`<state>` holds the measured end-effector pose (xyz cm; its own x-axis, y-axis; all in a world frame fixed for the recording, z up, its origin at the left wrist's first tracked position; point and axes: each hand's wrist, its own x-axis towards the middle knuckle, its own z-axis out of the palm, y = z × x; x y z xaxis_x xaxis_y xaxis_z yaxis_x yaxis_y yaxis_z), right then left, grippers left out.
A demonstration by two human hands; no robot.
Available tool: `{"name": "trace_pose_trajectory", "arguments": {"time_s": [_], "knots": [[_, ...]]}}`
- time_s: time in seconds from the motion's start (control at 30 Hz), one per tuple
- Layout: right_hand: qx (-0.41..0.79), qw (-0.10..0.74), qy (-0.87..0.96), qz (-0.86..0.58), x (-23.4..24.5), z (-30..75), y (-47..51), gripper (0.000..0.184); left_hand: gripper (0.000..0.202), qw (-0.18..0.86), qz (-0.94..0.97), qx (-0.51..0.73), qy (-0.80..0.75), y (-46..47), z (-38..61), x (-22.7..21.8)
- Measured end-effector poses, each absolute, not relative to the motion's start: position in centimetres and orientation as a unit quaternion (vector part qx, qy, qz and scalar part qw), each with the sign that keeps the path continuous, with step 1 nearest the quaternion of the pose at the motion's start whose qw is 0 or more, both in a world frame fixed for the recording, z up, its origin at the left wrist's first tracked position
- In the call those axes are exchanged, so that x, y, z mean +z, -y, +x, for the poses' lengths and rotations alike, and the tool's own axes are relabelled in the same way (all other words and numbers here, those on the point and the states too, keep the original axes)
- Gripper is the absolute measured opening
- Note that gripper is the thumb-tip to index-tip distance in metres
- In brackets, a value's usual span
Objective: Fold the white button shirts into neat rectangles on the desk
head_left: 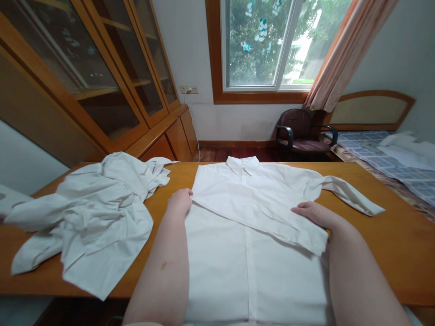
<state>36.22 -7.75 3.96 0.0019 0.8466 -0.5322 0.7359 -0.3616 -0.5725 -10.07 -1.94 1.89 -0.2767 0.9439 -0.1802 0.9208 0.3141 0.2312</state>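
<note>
- White long-sleeved cloth shirt with pointed collar and buttoned front: laid front up on an orange-brown wooden table, collar toward the far edge, lower body toward the near edge.
- White sleeve on the left-hand side: turned inward and slanting across the shirt front, cuff end just beside the right wrist.
- Bare left hand: fingertips apparently pinching the left side edge of the shirt, at the outer end of the fold.
- Bare right hand: resting on the turned-in sleeve, toward its cuff; impossible to tell whether grasping cloth or merely pressing.
- Opposite white sleeve: stretched outward over the table, not yet turned in.
- Crumpled white cloth heap: on the table at left, apart from the shirt.
- Step in hand, as judged: laying and straightening the first sleeve across the front.
- Requirement of the next move, as judged: steady hold at the fold, light flattening toward the cuff, no dragging of the cloth beneath.
</note>
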Motion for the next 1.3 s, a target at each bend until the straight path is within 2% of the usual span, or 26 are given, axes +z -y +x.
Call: {"name": "trace_pose_trajectory", "arguments": {"time_s": [0.27,0.4,0.8,1.0,1.17,1.3], "knots": [[0.379,-0.024,0.618,-0.688,3.8,35.8,7.5,0.036,0.033,0.136,0.565,-0.012,-0.814,2.3,-8.6,3.2],[0.398,-0.026,0.623,-0.673,4.0,35.7,7.5,0.038,0.033,0.136,0.557,0.014,-0.819,2.2,-9.0,3.0],[0.432,0.01,0.599,-0.674,4.2,35.9,7.8,0.042,0.021,0.172,0.562,-0.015,-0.809,1.9,-10.9,3.0],[0.431,-0.009,0.604,-0.67,4.2,35.6,7.9,0.04,0.028,0.168,0.553,-0.015,-0.816,1.7,-11.1,2.5],[0.39,-0.034,0.606,-0.693,3.5,35.7,7.5,0.036,0.032,0.15,0.544,0.013,-0.826,1.5,-10.5,2.6],[0.378,-0.034,0.618,-0.689,3.1,35.9,7.4,0.035,0.041,0.056,0.64,0.136,-0.754,1.6,-8.0,2.3]]}}
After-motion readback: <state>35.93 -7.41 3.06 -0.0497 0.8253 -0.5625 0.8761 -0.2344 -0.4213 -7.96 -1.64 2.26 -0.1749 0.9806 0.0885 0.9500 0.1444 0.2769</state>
